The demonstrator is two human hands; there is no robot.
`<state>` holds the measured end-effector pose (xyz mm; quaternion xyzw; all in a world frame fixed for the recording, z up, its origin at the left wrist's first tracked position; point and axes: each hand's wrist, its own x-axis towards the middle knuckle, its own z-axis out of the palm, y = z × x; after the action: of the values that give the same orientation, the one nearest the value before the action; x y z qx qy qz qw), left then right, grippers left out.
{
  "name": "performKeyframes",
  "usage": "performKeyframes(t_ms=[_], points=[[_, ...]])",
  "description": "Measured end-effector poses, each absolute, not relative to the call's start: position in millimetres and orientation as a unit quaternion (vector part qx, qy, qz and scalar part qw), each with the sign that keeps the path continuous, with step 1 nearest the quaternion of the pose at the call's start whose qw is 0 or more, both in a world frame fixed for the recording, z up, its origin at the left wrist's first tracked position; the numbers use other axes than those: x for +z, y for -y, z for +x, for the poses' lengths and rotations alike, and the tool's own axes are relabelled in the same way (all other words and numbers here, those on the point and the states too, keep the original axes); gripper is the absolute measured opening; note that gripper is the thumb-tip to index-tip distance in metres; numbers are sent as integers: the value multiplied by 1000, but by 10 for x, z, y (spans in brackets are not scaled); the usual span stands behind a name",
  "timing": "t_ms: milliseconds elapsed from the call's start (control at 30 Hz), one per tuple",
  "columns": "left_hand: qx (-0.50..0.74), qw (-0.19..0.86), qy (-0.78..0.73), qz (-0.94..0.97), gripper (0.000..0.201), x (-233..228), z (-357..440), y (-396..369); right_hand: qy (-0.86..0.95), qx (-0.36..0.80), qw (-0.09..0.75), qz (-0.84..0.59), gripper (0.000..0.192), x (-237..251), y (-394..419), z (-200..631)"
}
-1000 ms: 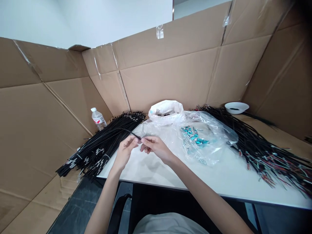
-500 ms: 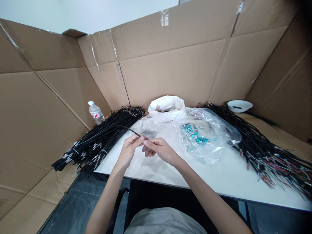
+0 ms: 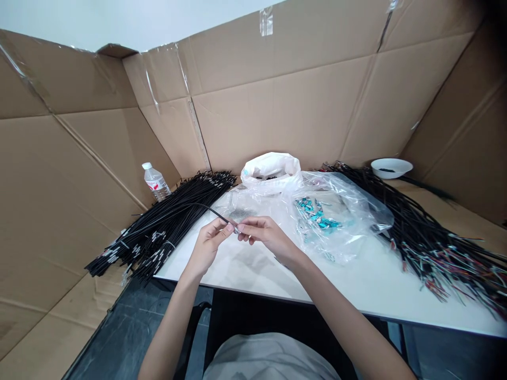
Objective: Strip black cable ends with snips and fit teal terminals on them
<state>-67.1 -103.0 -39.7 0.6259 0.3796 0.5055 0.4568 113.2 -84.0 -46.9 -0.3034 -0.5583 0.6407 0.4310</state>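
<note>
Both hands meet just above the near left part of the white surface [image 3: 356, 295]. The left hand [image 3: 208, 245] has its grip pinched narrow on the end of a single black cable [image 3: 198, 207], thumb and forefinger closed around it, and the cable arcs away to the far left toward the pile of black cables [image 3: 166, 227] that spills over the left edge of the surface. The right hand [image 3: 263, 235] meets it fingertip to fingertip, its grip also pinched close at the cable's tip, where a small pale piece shows between the two hands; what it is cannot be told. Just beyond the hands lies a clear plastic bag [image 3: 344, 211] with small teal parts [image 3: 315, 214] inside, and behind it a white bag [image 3: 271, 166]. A second heap of cables with coloured wire ends [image 3: 439, 253] runs along the right. A water bottle [image 3: 155, 182] stands at the far left, a white bowl [image 3: 391, 168] at the far right, all inside cardboard walls [image 3: 297, 111].
</note>
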Motion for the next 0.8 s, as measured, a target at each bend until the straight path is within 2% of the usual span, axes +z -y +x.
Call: performKeyframes(t_ms=[200,400,500,633,800], points=[[505,444,-417,611,36,-305,-741,1060,419,800,346,-256,72,-435,815,1220],[497,419,-417,635,40,-251,-783,1098,418,809,333,-247,79,-402,831,1245],[497,414,-421,635,41,-239,-806,1119,435,803,335,-232,67,-409,854,1249],[498,408,-428,634,39,-230,-842,1156,482,748,376,-260,29,-406,906,1242],[496,404,-423,642,36,-221,-862,1195,496,733,379,-269,22,-372,946,1207]])
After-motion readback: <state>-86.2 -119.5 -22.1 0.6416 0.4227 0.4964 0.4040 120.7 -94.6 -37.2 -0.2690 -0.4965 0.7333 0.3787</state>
